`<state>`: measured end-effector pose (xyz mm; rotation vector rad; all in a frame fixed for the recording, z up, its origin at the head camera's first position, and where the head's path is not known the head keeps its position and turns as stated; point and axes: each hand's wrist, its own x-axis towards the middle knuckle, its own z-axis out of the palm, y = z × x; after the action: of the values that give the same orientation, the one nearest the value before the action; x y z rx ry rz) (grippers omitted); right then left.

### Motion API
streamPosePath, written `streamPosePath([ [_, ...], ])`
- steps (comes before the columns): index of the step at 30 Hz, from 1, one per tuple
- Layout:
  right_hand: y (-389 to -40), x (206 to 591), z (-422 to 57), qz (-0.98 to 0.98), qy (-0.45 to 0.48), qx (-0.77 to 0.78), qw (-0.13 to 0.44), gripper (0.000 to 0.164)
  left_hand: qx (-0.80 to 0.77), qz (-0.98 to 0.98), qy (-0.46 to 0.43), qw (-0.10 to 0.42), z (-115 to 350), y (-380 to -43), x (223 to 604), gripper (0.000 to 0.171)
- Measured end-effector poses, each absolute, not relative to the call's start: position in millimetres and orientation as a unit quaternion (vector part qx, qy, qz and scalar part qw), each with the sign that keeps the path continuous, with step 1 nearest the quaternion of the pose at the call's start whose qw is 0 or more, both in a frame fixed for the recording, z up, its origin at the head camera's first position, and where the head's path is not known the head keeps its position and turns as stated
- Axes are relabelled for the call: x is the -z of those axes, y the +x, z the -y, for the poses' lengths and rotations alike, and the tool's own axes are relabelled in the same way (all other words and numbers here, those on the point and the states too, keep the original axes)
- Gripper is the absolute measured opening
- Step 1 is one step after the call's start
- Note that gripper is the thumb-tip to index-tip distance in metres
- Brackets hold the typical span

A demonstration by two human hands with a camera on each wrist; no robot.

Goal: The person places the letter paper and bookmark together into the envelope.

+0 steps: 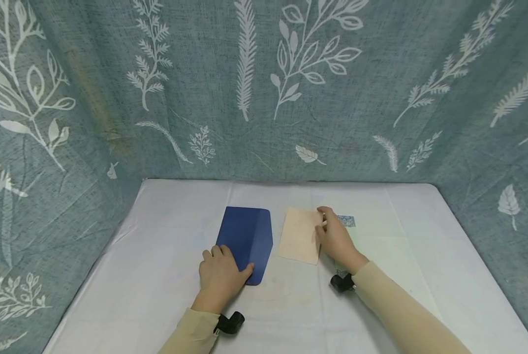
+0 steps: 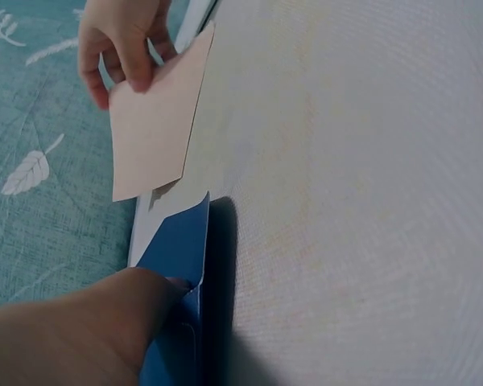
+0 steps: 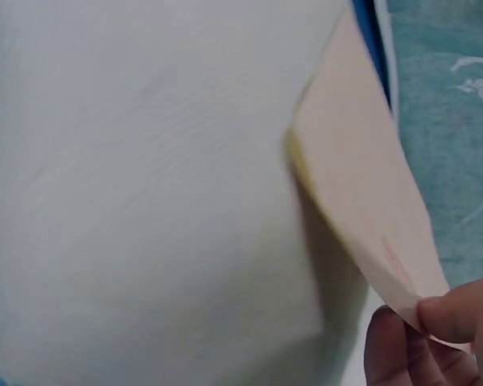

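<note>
A dark blue envelope (image 1: 239, 228) lies on the white-covered table, its flap (image 1: 264, 241) folded out to the right. My left hand (image 1: 221, 278) grips its near left part, the thumb on the near edge by the flap; the fingers are hidden in the left wrist view. To the right, my right hand (image 1: 340, 246) pinches the right edge of a pale beige card (image 1: 299, 236) between thumb and fingers. In the right wrist view the card (image 3: 358, 161) is tilted, casting a shadow on the cloth. Its left edge is just right of the envelope's flap.
A flat piece with a blue-grey patterned end (image 1: 347, 221) lies on the table, partly hidden under my right hand and wrist. The white cloth (image 1: 170, 211) covers the table. Behind it and at both sides hangs a teal curtain (image 1: 219, 98) with white leaf prints.
</note>
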<state>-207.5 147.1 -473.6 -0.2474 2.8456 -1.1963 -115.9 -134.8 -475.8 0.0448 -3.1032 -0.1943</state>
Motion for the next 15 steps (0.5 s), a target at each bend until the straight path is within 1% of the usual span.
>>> streamPosePath([
  [8, -207, 466, -150, -0.893, -0.058, 0.446, 0.025, 0.051, 0.064, 0.998, 0.016, 0.011, 135, -116, 477, 0.099],
  [15, -208, 462, -142, -0.868, -0.044, 0.493, 0.038, 0.05, 0.06, 0.998, 0.017, 0.014, 134, -116, 477, 0.099],
])
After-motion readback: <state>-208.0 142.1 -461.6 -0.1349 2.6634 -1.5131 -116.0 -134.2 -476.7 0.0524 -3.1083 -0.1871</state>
